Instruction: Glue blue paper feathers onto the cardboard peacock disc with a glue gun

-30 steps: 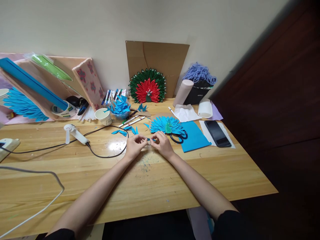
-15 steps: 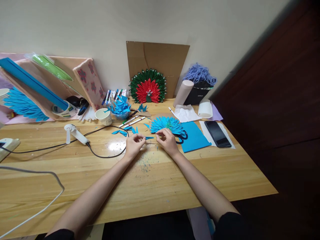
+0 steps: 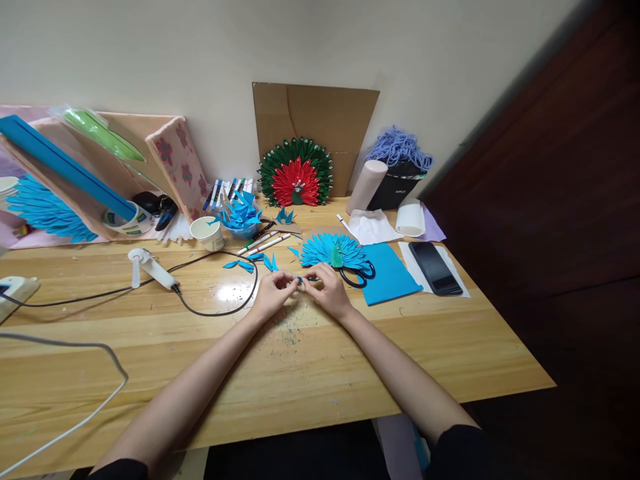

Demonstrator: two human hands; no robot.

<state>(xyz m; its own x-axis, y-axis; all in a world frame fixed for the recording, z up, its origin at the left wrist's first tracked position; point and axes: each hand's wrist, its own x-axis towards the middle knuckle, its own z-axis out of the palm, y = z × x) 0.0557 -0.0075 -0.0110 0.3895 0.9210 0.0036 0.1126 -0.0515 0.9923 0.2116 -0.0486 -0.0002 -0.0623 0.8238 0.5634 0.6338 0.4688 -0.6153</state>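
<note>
While a wooden table (image 3: 320, 380) spans the scene, a cardboard sheet (image 3: 325, 117) stands at its far side. Right of centre, a blue sheet (image 3: 390, 275) lies beside a blue petalled fan (image 3: 317, 251). On the fan's near side, left hand (image 3: 273, 293) and right hand (image 3: 329, 291) nearly meet, thumbs and forefingers pinched together around a small blue piece (image 3: 300, 281) between them.
</note>
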